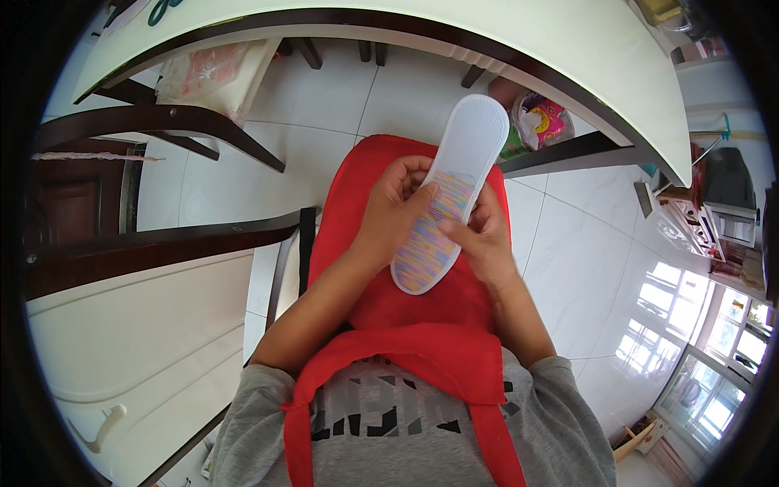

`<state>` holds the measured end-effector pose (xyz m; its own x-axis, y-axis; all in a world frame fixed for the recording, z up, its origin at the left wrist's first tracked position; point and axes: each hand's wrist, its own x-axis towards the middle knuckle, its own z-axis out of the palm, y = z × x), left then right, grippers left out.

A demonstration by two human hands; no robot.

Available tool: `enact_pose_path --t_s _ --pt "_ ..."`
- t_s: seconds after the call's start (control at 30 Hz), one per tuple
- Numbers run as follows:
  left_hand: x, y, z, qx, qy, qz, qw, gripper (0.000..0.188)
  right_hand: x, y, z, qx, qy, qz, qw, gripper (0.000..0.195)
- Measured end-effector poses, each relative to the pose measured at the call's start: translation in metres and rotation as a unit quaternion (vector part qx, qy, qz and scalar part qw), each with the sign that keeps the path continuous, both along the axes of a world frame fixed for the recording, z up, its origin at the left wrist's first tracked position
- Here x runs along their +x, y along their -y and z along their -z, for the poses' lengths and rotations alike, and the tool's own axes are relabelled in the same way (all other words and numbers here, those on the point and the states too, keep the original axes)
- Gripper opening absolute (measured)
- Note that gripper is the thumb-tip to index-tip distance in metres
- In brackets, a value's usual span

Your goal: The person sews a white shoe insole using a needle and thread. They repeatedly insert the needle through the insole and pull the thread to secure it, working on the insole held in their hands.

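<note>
Above my lap I hold a shoe insole [453, 201], tilted with its plain white end up and to the right. Its lower part is covered with multicoloured stitching in pink, yellow and blue; the upper part is bare white mesh, and a white binding runs around the edge. My left hand [398, 207] grips the left edge, thumb on the stitched face. On the right edge, my right hand [484, 237] has its thumb on the stitching and its fingers behind. Most of the fingers are hidden. No needle or thread can be made out. A red apron [359, 243] covers my lap below the insole.
A white table [438, 18] with a dark edge curves across the front; green-handled scissors [159, 11] lie at its far left. Dark wooden chair rails [164, 246] stand at my left. Beneath the table's right side is a bin with a colourful bag [544, 122].
</note>
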<state>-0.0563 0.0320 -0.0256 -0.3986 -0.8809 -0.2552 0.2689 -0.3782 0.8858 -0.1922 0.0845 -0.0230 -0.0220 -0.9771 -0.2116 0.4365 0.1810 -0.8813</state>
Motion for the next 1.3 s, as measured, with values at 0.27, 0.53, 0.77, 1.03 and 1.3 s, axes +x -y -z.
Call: enact_pose_path --t_s 0.27,0.53,0.77,1.03,1.3 --pt "0.006 0.005 -0.016 -0.390 0.305 -0.079 0.865 0.027 0.007 -0.001 0.001 0.009 -0.002 -0.011 1.000 0.045" --pt "0.018 0.017 -0.024 -0.050 -0.031 -0.005 0.998 0.008 0.004 0.001 0.001 0.045 0.028 0.014 0.998 0.041" --pt "0.029 0.019 -0.015 0.086 -0.257 -0.012 0.963 0.009 0.005 0.001 0.001 0.028 0.008 0.011 1.000 0.039" --pt "0.032 0.018 -0.021 0.367 -0.380 0.025 0.849 0.012 0.002 0.000 0.006 0.035 -0.034 0.031 0.998 0.036" --pt "0.035 0.010 -0.025 0.222 -0.299 0.181 0.910 0.023 0.000 0.001 -0.001 0.018 -0.054 0.011 0.998 0.038"
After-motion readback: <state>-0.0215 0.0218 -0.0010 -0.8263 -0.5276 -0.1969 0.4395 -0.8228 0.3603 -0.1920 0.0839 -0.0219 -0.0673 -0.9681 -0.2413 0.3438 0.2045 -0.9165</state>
